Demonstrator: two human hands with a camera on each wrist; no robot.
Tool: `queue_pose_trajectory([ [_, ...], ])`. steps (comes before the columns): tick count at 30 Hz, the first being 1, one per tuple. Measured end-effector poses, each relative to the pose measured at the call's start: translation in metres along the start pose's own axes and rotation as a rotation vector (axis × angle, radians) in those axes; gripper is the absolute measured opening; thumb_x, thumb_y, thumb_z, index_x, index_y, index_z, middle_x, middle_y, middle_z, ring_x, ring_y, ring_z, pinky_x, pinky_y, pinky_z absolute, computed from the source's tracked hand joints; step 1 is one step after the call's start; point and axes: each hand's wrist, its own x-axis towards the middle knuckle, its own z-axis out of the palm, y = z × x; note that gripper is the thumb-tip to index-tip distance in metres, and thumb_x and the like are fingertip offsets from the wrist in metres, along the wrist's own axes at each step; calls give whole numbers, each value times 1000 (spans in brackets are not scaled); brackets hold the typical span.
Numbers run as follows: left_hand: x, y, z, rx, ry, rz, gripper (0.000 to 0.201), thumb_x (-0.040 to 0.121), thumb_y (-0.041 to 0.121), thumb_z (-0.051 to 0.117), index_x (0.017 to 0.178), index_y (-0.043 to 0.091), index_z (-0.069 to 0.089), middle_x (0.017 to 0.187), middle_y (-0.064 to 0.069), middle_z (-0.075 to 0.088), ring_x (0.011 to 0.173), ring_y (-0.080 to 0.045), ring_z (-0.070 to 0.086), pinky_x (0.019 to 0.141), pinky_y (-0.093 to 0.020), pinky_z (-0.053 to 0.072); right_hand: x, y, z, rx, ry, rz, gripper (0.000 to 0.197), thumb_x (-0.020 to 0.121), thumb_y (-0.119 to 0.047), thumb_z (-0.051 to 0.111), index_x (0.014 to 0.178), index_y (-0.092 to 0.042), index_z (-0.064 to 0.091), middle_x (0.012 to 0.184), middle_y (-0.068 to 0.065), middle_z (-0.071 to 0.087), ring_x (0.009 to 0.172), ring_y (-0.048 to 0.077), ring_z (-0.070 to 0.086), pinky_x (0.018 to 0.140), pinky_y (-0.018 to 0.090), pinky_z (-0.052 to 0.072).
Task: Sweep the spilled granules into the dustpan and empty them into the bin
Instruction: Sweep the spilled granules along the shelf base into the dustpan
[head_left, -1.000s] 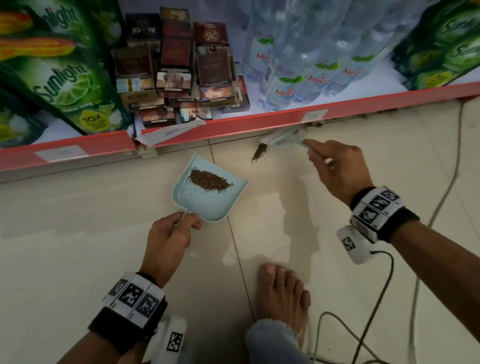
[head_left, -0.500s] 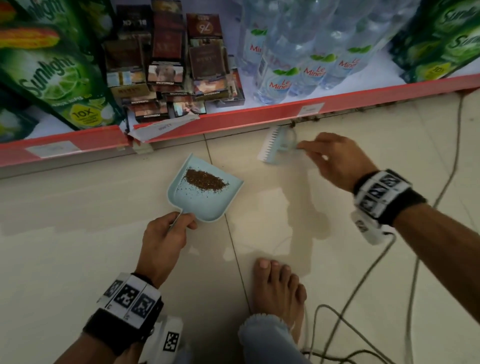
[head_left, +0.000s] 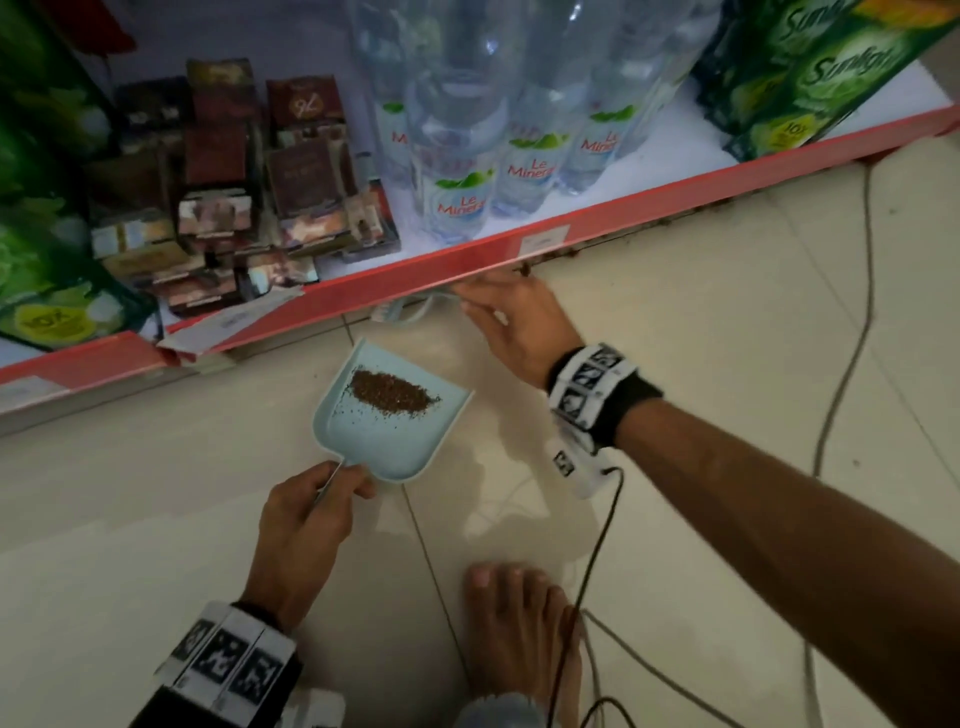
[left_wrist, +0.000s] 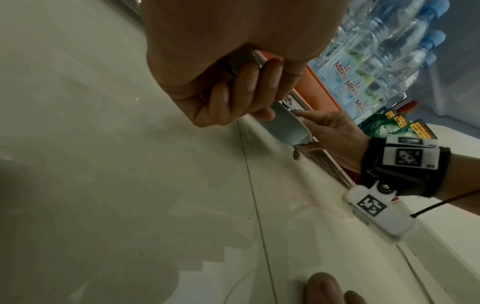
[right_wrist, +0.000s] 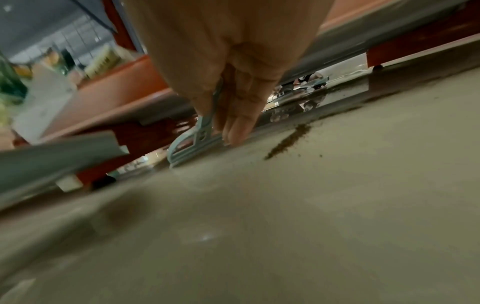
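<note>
A light blue dustpan (head_left: 395, 441) lies on the tiled floor with a pile of brown granules (head_left: 392, 392) in it. My left hand (head_left: 343, 480) grips its thin handle; in the left wrist view the fingers (left_wrist: 244, 82) curl round that handle behind the dustpan (left_wrist: 283, 127). My right hand (head_left: 483, 306) is at the foot of the shelf and pinches a small light blue brush (head_left: 410, 306), whose head is partly under the shelf edge. In the right wrist view the brush (right_wrist: 197, 133) touches the floor, with a streak of granules (right_wrist: 291, 142) to its right. No bin is in view.
A red-edged bottom shelf (head_left: 571, 234) runs across the back with water bottles (head_left: 467, 171), cigarette packs (head_left: 223, 208) and green detergent packs (head_left: 810, 78). A bare foot (head_left: 519, 623) stands right of the floor joint. Cables (head_left: 841, 364) trail over the tiles at right.
My right hand has carried the brush from the open floor back to the shelf's foot, its head now partly under the edge. The dustpan and left hand have stayed put.
</note>
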Motion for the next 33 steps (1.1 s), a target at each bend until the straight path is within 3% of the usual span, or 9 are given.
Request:
queue_pose_trajectory([
  [5, -3, 7, -3, 17, 5, -29, 30, 88, 31, 60, 64, 15, 65, 45, 6, 40, 45, -8, 37, 53, -27, 31, -20, 28, -18, -209, -189, 152, 38, 96, -11, 52, 131, -21, 63, 112, 16, 63, 96, 39, 65, 83, 45, 53],
  [8, 0, 11, -2, 38, 49, -35, 30, 91, 24, 61, 62, 18, 66, 44, 8, 42, 45, -7, 40, 54, -28, 33, -45, 55, -56, -305, -92, 152, 33, 96, -10, 55, 125, -18, 67, 95, 16, 62, 81, 41, 66, 74, 46, 55],
  [11, 5, 13, 5, -1, 16, -15, 32, 91, 26, 61, 60, 20, 66, 43, 8, 42, 44, -7, 39, 52, -27, 33, -64, 74, -87, -307, 2, 84, 28, 96, -5, 57, 119, -12, 70, 86, 11, 63, 71, 31, 63, 70, 34, 53],
  [14, 1, 13, 7, 0, -67, 18, 30, 76, 48, 57, 62, 24, 66, 42, 8, 44, 43, -6, 40, 52, -27, 34, -64, 75, -90, -240, 19, 9, 28, 97, -8, 57, 122, -12, 69, 88, 4, 61, 70, 8, 51, 69, 26, 50],
  [16, 3, 10, 6, 7, -80, 23, 32, 71, 53, 54, 61, 26, 66, 41, 9, 45, 43, -6, 40, 53, -28, 35, -53, 62, -74, -155, 51, -12, 27, 97, -9, 58, 122, -10, 69, 91, 5, 64, 72, 4, 52, 71, 25, 51],
  [21, 18, 4, 13, 36, -108, 20, 27, 78, 44, 56, 61, 25, 66, 40, 10, 47, 42, -5, 40, 53, -27, 36, -12, 14, -15, -167, 77, 155, 26, 99, -26, 53, 118, -22, 71, 120, 2, 69, 100, 31, 68, 80, 41, 56],
  [24, 29, 9, 24, 39, -137, 37, 29, 79, 45, 55, 64, 22, 66, 40, 9, 46, 41, -5, 39, 51, -27, 35, 1, 6, -1, -376, 35, 343, 27, 99, -37, 46, 106, -26, 69, 110, 1, 67, 90, 36, 65, 67, 34, 48],
  [29, 45, 24, 48, -17, -167, 36, 31, 77, 45, 58, 64, 18, 67, 40, 11, 46, 42, -5, 40, 51, -27, 35, -18, 39, -38, -554, -87, 518, 37, 99, -30, 43, 133, -43, 53, 105, 10, 66, 91, 40, 64, 68, 38, 45],
  [33, 51, 36, 63, -17, -192, 69, 33, 78, 42, 57, 61, 15, 65, 40, 11, 45, 41, -4, 39, 53, -27, 35, -62, 58, -78, -569, -46, 546, 33, 99, -33, 46, 128, -39, 61, 95, 9, 67, 85, 40, 64, 67, 41, 49],
])
